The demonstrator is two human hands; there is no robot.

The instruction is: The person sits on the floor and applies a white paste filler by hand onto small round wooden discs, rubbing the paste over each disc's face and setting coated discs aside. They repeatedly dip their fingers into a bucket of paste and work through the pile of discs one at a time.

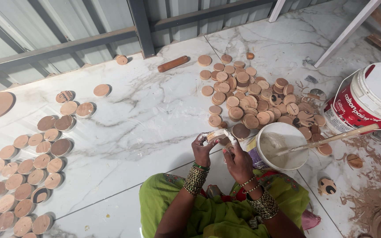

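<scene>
We hold one small wooden disc [217,135] in front of our knees, just left of the white bowl of paste [283,145]. Our left hand [203,150] grips the disc from below, and our right hand [237,161] closes on its near edge, fingers white with paste. In our judgement, it is best to turn the disc slowly and spread the paste thin and even. The disc is round, light brown, partly smeared white. A stick [331,139] rests in the bowl. Behind the bowl lies a heap of discs [256,97]; far to its left, rows of discs [27,176] are spread on the marble floor [155,114].
</scene>
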